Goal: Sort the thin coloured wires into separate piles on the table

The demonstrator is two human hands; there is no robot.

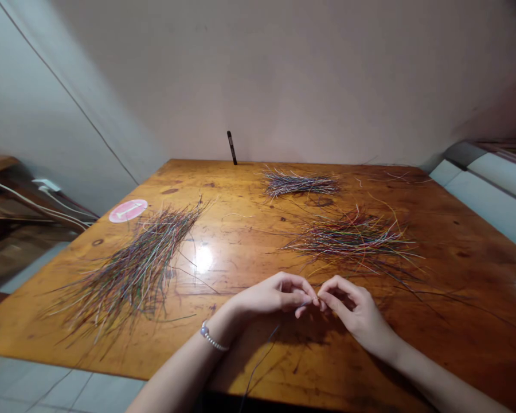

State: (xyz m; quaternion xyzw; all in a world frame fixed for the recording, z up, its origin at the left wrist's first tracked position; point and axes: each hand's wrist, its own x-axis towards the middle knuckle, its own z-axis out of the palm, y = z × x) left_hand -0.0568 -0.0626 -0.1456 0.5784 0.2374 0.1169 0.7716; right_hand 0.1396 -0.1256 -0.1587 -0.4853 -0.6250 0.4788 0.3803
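My left hand (281, 295), with a beaded bracelet (212, 337) at its wrist, is closed in a pinch on a thin grey wire (260, 360). That wire trails from below the hand toward the table's front edge. Fingertip to fingertip with it, my right hand (355, 307) pinches what appears to be the wire's end; the tiny tip is mostly hidden by the fingers. Just beyond both hands lies a loose pile of multicoloured wires (352, 238). A larger wire pile (133, 264) spreads over the left side of the table.
A smaller bundle of pale wires (301, 183) lies at the back of the wooden table (236, 252). One dark pen (231, 148) leans against the wall. A pink round sticker (128, 211) marks the left edge. White cables (38, 203) run off the table's left side.
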